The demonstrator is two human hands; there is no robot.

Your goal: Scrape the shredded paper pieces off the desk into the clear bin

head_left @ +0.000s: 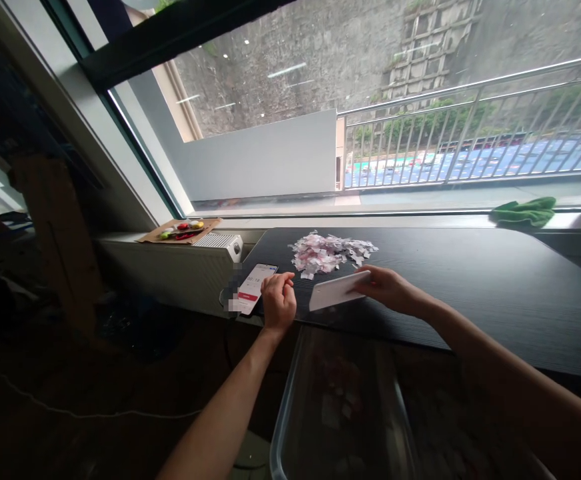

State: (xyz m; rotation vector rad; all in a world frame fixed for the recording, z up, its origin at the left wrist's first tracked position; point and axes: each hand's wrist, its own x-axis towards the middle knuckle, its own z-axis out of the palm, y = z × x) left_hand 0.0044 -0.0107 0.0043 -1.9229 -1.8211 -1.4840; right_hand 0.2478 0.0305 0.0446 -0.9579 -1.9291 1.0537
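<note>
My right hand (389, 288) holds a thin white rectangular board (334, 291) by its right end, tilted just above the near edge of the dark table (470, 280). Curled into a loose fist, my left hand (279, 300) is beside a phone (255, 288) whose lit screen has a red bar; nothing shows in its fingers. Beyond both hands lies a loose heap of torn pink and white paper scraps (323, 255). Below the table edge is a clear plastic bin (281, 407), with some pale scraps dimly visible inside.
A white radiator (185, 263) stands left of the table, with a cardboard sheet (153, 235) carrying colourful small items on top. A green cloth (524, 212) lies on the sill under the large window. A white cable (100, 415) runs across the dark floor.
</note>
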